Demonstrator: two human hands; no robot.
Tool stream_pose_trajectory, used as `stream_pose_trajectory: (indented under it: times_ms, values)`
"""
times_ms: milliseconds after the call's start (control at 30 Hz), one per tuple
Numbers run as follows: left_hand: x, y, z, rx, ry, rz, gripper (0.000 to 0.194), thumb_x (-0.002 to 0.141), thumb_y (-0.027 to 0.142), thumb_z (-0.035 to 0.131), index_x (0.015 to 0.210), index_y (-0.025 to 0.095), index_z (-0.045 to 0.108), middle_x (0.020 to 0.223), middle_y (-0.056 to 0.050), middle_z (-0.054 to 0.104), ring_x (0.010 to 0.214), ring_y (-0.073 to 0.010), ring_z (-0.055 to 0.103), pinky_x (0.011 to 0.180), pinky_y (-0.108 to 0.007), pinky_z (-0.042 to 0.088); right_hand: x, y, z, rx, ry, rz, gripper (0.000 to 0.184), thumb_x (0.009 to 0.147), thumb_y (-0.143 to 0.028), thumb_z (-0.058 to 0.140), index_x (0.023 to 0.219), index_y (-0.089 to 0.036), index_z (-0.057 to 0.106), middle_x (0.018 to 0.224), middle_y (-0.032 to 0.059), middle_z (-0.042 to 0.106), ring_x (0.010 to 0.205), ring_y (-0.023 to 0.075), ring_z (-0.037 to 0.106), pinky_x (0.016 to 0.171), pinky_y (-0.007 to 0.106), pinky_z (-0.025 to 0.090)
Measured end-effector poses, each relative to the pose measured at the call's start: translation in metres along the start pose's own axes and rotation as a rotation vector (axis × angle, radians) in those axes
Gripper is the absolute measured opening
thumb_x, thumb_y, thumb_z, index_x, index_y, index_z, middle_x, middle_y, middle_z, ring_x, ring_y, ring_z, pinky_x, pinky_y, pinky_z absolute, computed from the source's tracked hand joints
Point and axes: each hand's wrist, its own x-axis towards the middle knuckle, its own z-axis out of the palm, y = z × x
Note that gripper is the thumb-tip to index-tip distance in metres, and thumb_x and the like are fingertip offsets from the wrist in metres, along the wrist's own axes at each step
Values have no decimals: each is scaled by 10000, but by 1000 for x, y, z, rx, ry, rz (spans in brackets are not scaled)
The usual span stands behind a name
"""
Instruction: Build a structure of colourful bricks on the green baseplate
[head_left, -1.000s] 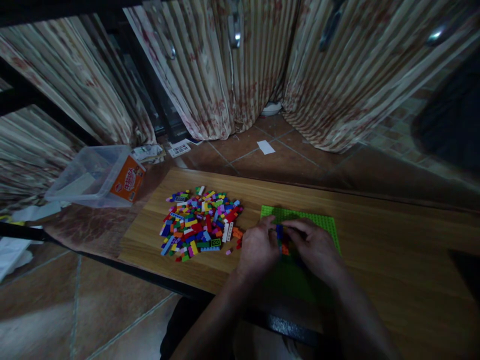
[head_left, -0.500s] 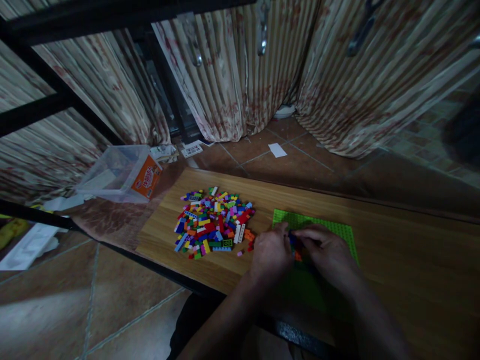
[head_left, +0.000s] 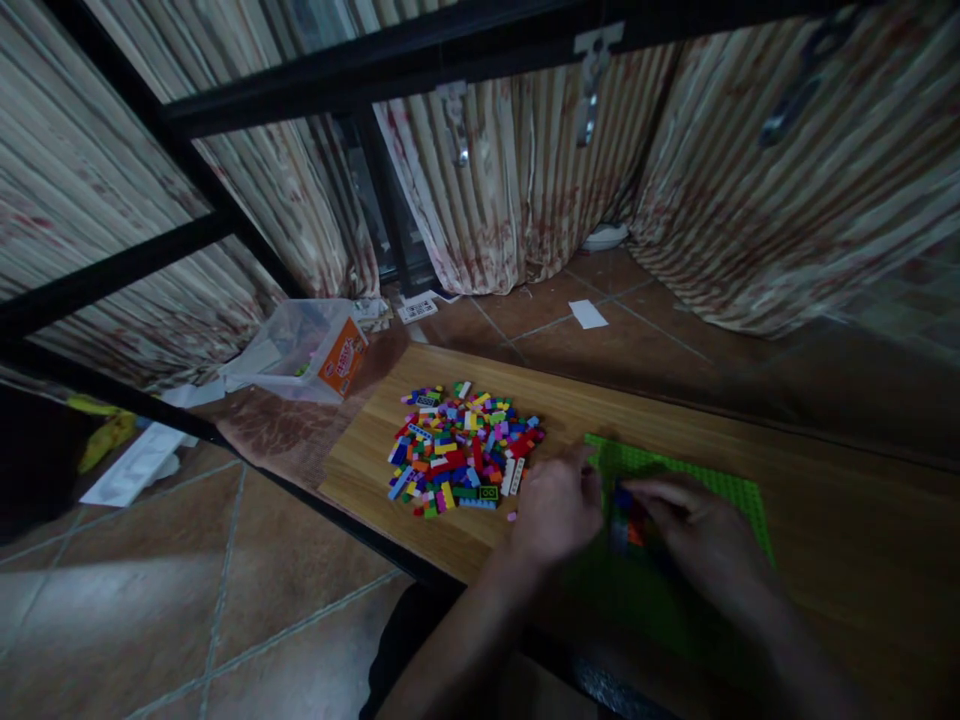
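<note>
My right hand [head_left: 697, 525] is over the green studded baseplate [head_left: 679, 462], thumb and forefinger pinched at a dark blue toy brick [head_left: 622, 496]. An orange-red brick [head_left: 636, 532] lies just below the blue one on the plate, partly in shadow. My left hand [head_left: 559, 508] is at the plate's left edge, between it and the brick pile. Its fingers bend away from me and are partly hidden and blurred, so whether it holds anything does not show. A small gap separates it from the blue brick.
A heap of mixed colour bricks [head_left: 461, 450] spreads over the left part of the wooden table [head_left: 360, 455]. Beyond the table's left end, a clear plastic box [head_left: 300, 345] with an orange label sits on the floor. Black metal bars [head_left: 420, 55] and striped curtains [head_left: 480, 210] stand behind.
My left hand has come off the blue brick, leftward to the plate's edge. My right hand stays at the brick. The whole view has shifted, so everything sits further right and slightly lower.
</note>
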Motion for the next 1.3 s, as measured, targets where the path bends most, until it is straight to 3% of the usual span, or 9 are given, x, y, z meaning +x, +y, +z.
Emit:
stream_pose_trajectory:
  times_ms: [133, 233, 400, 667, 1000, 1167, 1300]
  values:
    - [9, -18, -39, 4, 205, -74, 350, 887, 200, 493, 1210, 169, 622, 1085, -83, 725, 996, -195, 680, 912, -296, 515, -3, 0, 1, -4, 10, -8, 322, 853, -456, 485, 947, -306, 753, 1081, 21, 700, 962, 216, 660, 837, 358, 502]
    - [12, -35, -72, 205, 384, -244, 383, 839, 142, 518, 1202, 168, 638, 1100, -90, 720, 1027, -230, 669, 941, -339, 498, -2, 2, 3, -5, 34, -12, 331, 847, -475, 483, 930, -303, 754, 1079, 22, 702, 973, 222, 662, 853, 368, 504]
    - [14, -64, -108, 398, 434, -376, 439, 802, 88, 508, 1204, 177, 658, 1176, -106, 692, 1130, -262, 620, 984, -359, 467, 1, 3, 4, -7, 38, -6, 341, 833, -479, 473, 909, -301, 753, 1065, 23, 708, 968, 231, 664, 868, 392, 505]
    - [27, -88, -108, 483, 351, -277, 415, 784, 74, 500, 1119, 195, 712, 1150, -100, 691, 1135, -244, 599, 1012, -344, 432, 0, 5, 3, -11, 30, -51, 320, 863, -449, 473, 932, -299, 747, 1070, 26, 717, 966, 243, 671, 862, 412, 513]
    - [31, -94, -107, 487, 380, -291, 285, 813, 107, 506, 955, 180, 742, 1056, -97, 710, 1090, -238, 605, 1011, -344, 423, 2, 3, 2, -7, 5, -22, 341, 855, -468, 458, 925, -306, 749, 1067, 23, 713, 983, 243, 666, 876, 414, 506]
    - [28, -94, -123, 482, 414, -358, 316, 827, 121, 488, 1030, 190, 720, 1110, -89, 696, 1078, -225, 613, 953, -317, 451, 1, 4, 2, 0, 2, -40, 324, 859, -454, 469, 933, -303, 746, 1063, 21, 714, 969, 234, 669, 867, 399, 508]
    - [26, -108, -141, 486, 447, -457, 374, 834, 143, 484, 1151, 156, 681, 1123, -139, 688, 1050, -262, 628, 899, -352, 478, 1, 4, 1, -2, 2, -68, 317, 869, -443, 473, 939, -301, 748, 1057, 26, 717, 945, 231, 673, 866, 402, 511]
